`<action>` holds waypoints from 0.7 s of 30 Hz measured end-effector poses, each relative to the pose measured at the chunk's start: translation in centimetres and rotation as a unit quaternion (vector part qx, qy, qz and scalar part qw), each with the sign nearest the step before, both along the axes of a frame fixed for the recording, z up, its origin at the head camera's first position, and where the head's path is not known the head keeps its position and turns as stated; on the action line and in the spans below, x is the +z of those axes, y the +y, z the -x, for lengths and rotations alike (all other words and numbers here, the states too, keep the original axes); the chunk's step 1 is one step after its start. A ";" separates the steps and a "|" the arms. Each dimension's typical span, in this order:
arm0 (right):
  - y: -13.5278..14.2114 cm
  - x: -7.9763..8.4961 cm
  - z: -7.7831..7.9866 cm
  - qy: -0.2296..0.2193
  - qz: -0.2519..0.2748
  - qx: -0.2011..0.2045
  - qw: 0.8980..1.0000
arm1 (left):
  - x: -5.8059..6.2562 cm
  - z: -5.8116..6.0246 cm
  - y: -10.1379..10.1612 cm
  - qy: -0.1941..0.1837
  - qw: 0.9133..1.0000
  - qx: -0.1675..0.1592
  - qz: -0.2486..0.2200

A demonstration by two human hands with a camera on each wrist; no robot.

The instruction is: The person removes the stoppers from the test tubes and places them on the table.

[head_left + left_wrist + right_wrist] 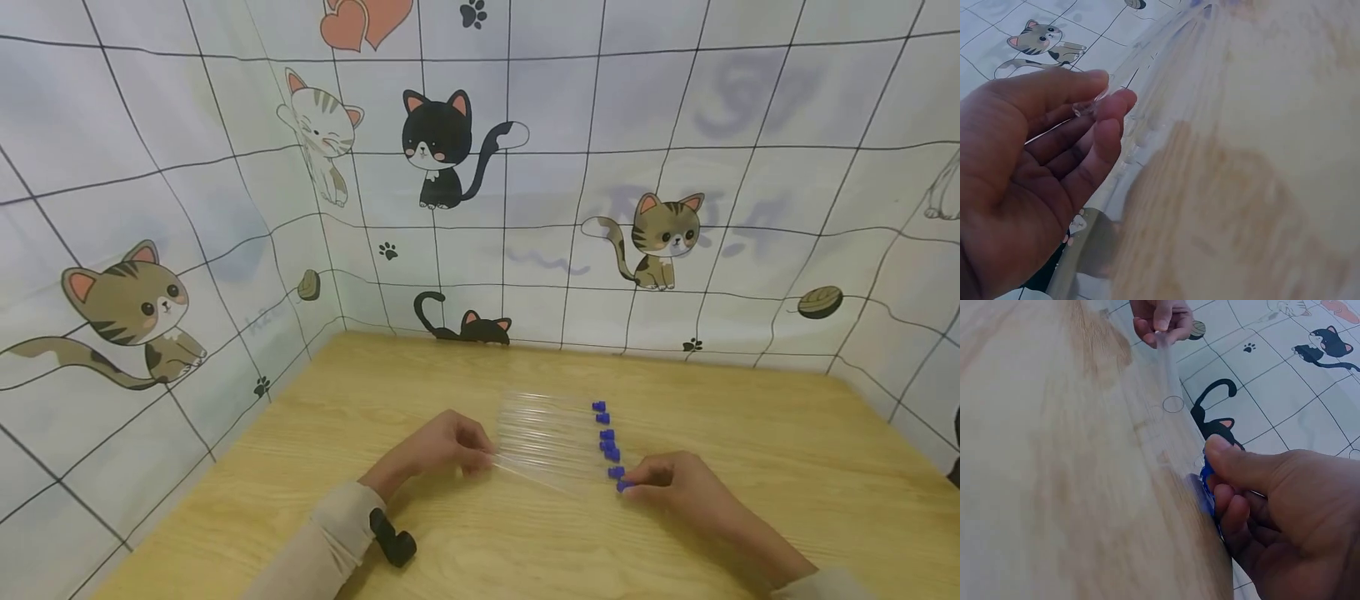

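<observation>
My left hand (pixel 450 446) pinches the near end of a thin clear plastic tube (pixel 536 477), which slants across the table toward the right. In the left wrist view, the tube's clear end (pixel 1085 108) shows between thumb and fingertips. Behind it, several more clear tubes (pixel 547 421) lie side by side in a row. At their right ends stands a line of small blue plastic fittings (pixel 606 435). My right hand (pixel 686 487) pinches the nearest blue fitting (pixel 622 486) between thumb and fingers; the right wrist view shows blue plastic (pixel 1207 474) at the thumb tip, partly hidden.
The work lies on a light wood-grain table (pixel 337 392). A sheet printed with cats and grid lines (pixel 555 192) rises behind the table and at both sides. A black device (pixel 393 540) sits at my left wrist, by the beige sleeve (pixel 322 533).
</observation>
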State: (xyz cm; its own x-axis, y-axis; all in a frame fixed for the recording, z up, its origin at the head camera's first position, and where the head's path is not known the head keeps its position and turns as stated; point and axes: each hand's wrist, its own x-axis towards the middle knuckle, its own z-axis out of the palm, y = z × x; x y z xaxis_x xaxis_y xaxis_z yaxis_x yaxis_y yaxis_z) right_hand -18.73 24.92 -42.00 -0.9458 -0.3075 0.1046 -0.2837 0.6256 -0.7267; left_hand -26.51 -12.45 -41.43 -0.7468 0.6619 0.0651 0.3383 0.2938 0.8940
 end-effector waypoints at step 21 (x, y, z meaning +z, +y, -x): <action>-0.8 -0.2 0.0 0.043 -0.006 0.036 0.998 | -0.6 -0.3 1.3 0.111 0.989 0.008 0.099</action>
State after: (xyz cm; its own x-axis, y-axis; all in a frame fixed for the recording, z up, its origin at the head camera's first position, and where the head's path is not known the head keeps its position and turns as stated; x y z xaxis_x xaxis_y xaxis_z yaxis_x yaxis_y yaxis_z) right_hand -18.69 24.16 -42.24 -0.9089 -0.3758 0.1807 -0.3894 0.6099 -0.6902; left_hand -26.19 -11.17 -42.05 -0.7394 0.6659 0.0991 0.5137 0.4629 0.7224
